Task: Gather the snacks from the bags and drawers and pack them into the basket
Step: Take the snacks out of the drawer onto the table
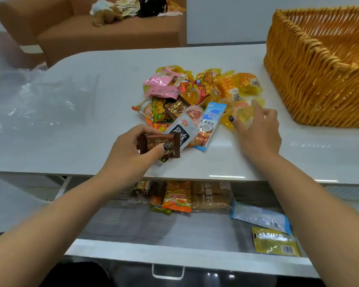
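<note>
A heap of snacks (pixel 195 94) lies in the middle of the white table (pixel 91 146): pink and orange packets, jelly cups, a blue sachet (pixel 209 123). My left hand (pixel 131 150) grips a brown chocolate packet (pixel 160 145) at the heap's near edge. My right hand (pixel 259 129) pinches a yellow jelly cup (pixel 244 116) on the heap's right side. The wicker basket (pixel 311 79) stands at the far right of the table, its visible inside bare. Below the table edge an open drawer (pixel 174 228) holds more snack packets (pixel 177 196).
A crumpled clear plastic bag (pixel 35 100) lies on the table's left part. In the drawer's right end lie a blue-white pouch (pixel 261 217) and a yellow-green packet (pixel 275 242). A brown sofa (pixel 104 32) with soft toys and a black bag stands behind the table.
</note>
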Demonstrator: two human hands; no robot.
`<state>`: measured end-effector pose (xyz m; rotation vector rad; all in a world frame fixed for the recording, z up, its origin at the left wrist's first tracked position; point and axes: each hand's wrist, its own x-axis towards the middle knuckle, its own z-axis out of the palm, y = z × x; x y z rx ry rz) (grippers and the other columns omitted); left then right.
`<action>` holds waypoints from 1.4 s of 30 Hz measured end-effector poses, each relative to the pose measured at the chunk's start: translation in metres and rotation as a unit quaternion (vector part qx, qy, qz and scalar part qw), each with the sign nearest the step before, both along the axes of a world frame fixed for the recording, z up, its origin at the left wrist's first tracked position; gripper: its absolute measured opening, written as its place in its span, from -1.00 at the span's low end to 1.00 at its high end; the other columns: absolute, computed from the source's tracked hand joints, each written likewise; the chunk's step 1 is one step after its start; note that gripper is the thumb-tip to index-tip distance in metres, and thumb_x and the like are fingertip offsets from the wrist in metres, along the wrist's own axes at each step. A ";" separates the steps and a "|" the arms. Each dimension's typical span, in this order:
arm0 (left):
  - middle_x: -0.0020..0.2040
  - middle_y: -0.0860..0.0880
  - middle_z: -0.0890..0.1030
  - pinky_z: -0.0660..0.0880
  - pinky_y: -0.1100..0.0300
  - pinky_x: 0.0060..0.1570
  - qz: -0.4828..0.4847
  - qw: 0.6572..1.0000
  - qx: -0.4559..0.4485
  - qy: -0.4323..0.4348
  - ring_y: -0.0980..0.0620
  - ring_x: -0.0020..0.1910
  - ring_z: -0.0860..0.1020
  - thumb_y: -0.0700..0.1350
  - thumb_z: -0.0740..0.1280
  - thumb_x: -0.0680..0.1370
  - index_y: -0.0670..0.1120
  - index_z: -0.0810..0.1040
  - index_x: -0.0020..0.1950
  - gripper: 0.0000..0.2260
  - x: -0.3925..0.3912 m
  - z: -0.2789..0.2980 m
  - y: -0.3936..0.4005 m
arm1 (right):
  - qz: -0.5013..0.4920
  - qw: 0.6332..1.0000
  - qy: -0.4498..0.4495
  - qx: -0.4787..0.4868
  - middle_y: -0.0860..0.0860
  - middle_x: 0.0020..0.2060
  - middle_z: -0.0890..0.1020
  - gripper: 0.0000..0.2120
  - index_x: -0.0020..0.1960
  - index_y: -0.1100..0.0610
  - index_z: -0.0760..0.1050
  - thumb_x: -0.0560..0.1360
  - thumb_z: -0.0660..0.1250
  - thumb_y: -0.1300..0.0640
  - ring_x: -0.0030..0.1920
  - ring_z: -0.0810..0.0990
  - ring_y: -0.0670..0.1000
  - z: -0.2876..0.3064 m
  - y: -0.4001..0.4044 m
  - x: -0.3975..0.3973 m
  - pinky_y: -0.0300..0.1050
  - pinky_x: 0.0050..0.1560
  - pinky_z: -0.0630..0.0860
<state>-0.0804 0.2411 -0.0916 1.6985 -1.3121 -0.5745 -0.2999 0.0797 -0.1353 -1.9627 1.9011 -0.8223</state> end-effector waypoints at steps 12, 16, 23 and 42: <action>0.08 -0.01 0.56 0.39 0.33 -0.17 0.013 0.988 -0.054 -0.145 0.06 0.01 0.51 -0.08 0.40 0.52 -0.08 0.54 0.16 -0.76 -0.062 0.032 -0.227 | -0.059 0.976 -0.208 0.000 -0.08 -0.02 0.59 -0.54 0.40 0.04 0.25 0.56 0.31 0.12 0.02 0.54 -0.01 -0.003 -0.013 -0.004 -0.15 -0.10 0.36; 0.12 -0.06 0.54 0.40 0.20 -0.09 0.009 0.984 0.016 -0.178 -0.02 0.07 0.51 -0.02 0.38 0.54 -0.10 0.51 0.21 -0.71 -0.083 0.013 -0.256 | -0.051 0.984 -0.171 -0.011 -0.08 0.09 0.60 -0.53 0.43 0.01 0.23 0.57 0.29 0.09 0.07 0.56 0.00 -0.007 -0.015 -0.005 -0.13 -0.08 0.39; 0.17 0.07 0.56 0.36 -0.10 0.25 0.039 0.977 -0.061 -0.200 -0.04 0.25 0.44 0.10 0.32 0.57 0.02 0.49 0.28 -0.68 -0.081 0.000 -0.209 | -0.036 0.983 -0.180 -0.014 -0.09 0.12 0.58 -0.47 0.46 0.00 0.21 0.54 0.30 0.05 0.10 0.55 0.01 -0.006 -0.018 -0.007 -0.13 -0.03 0.37; 0.09 0.11 0.55 0.20 0.04 0.03 -0.015 0.964 0.116 -0.238 0.02 0.14 0.51 0.08 0.45 0.40 0.04 0.36 0.35 -0.44 -0.088 0.002 -0.095 | 0.419 0.849 0.317 0.052 0.00 0.13 0.50 -0.58 0.26 -0.05 0.32 0.45 0.36 0.06 0.09 0.55 0.10 -0.055 0.102 -0.088 -0.03 -0.09 0.52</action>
